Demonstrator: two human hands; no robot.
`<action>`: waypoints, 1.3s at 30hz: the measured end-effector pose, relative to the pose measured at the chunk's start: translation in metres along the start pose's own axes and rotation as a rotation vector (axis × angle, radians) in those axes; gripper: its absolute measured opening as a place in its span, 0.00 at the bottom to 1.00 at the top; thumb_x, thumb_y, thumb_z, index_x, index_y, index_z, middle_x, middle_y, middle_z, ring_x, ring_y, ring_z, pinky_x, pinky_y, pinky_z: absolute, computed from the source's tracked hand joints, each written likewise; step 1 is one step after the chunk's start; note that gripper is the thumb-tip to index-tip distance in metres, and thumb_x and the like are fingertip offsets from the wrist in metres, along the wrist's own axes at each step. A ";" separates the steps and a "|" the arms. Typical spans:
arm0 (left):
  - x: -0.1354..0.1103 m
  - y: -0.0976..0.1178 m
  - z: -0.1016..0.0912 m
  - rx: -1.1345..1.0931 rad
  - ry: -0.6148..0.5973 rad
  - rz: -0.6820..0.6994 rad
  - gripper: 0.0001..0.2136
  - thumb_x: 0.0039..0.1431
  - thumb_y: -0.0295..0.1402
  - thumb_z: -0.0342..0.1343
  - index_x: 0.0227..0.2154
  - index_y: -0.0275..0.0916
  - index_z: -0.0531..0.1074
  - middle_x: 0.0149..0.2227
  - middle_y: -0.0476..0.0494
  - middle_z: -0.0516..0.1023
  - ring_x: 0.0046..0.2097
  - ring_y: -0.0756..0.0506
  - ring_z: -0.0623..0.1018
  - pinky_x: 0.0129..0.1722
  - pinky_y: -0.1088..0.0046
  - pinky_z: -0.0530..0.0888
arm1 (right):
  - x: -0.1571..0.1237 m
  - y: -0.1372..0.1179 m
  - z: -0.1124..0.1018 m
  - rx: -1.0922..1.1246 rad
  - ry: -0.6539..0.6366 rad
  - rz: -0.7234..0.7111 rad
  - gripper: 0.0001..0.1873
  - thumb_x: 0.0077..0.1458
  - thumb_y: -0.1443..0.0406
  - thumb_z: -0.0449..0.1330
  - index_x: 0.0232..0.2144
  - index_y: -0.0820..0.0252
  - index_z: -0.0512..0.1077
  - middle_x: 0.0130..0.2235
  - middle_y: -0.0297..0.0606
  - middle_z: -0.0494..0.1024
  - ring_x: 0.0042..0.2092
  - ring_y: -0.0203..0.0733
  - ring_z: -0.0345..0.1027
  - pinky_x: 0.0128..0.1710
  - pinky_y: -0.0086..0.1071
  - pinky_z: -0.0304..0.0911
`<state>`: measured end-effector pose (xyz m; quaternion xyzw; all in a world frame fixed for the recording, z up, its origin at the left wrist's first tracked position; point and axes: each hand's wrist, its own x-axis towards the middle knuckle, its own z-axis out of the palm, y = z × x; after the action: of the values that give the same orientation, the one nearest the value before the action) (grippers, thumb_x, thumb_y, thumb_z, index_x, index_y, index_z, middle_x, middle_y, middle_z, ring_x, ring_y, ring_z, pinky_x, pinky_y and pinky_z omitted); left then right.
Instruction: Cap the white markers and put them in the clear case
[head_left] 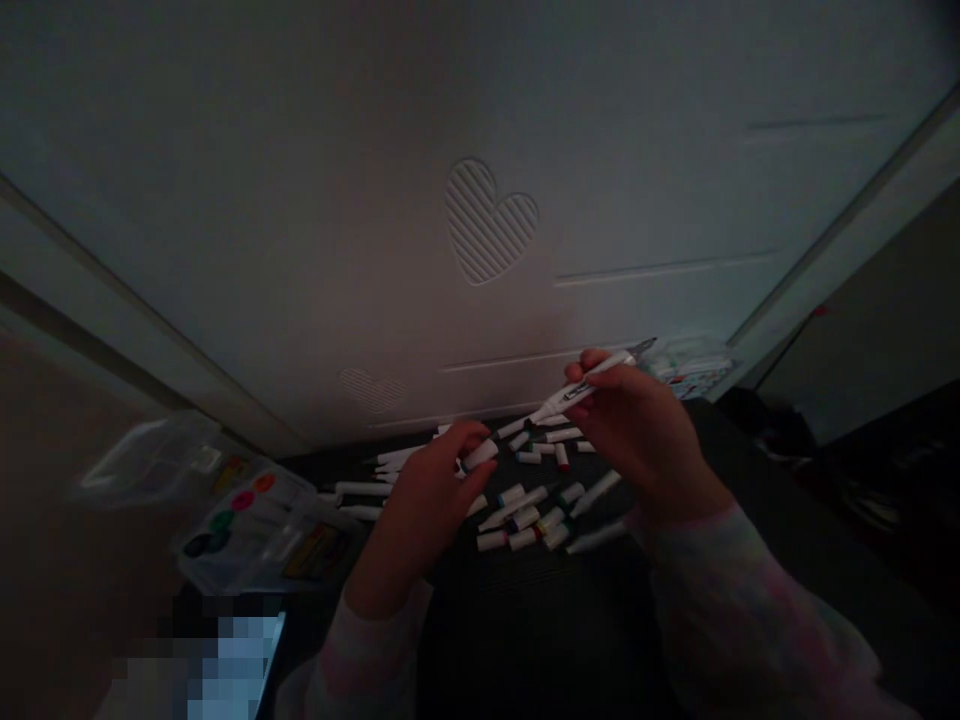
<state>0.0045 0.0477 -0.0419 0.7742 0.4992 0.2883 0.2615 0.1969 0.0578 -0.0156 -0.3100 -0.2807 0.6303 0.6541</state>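
My right hand grips a white double-ended marker, uncapped at both ends. One tip points up and right, the other down and left. Between the fingers and thumb of my left hand is a white marker cap. It sits just below and left of the marker's lower tip; whether they touch I cannot tell. Below and between my hands, loose caps with coloured ends and several white markers lie on a dark surface. More markers lie left of my left hand.
A clear plastic box with an open lid stands at left, holding round coloured items. Behind the dark surface rises a white panel with embossed hearts. A clear bag or pack lies at right. A lit screen is at lower left.
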 end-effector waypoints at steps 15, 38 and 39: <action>-0.009 0.019 -0.003 -0.113 0.021 0.068 0.09 0.50 0.32 0.57 0.36 0.42 0.70 0.32 0.51 0.77 0.33 0.49 0.75 0.33 0.74 0.69 | -0.005 0.012 0.008 0.140 0.050 -0.019 0.08 0.45 0.69 0.60 0.24 0.59 0.62 0.22 0.25 0.66 0.17 0.23 0.48 0.16 0.19 0.49; -0.016 0.025 -0.006 -0.182 0.098 0.112 0.08 0.48 0.32 0.59 0.31 0.41 0.67 0.29 0.53 0.73 0.31 0.51 0.73 0.31 0.78 0.67 | -0.022 0.013 0.019 -0.021 -0.002 -0.225 0.10 0.45 0.69 0.60 0.22 0.58 0.60 0.21 0.25 0.61 0.18 0.25 0.47 0.16 0.21 0.47; -0.016 0.026 -0.006 -0.181 0.097 0.112 0.08 0.48 0.32 0.59 0.31 0.41 0.67 0.28 0.53 0.73 0.31 0.51 0.73 0.30 0.78 0.67 | -0.022 0.014 0.019 -0.021 -0.002 -0.221 0.10 0.45 0.69 0.60 0.23 0.58 0.60 0.21 0.25 0.61 0.18 0.25 0.47 0.16 0.21 0.46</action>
<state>0.0109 0.0241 -0.0230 0.7594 0.4390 0.3833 0.2891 0.1724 0.0373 -0.0137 -0.2831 -0.3205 0.5516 0.7162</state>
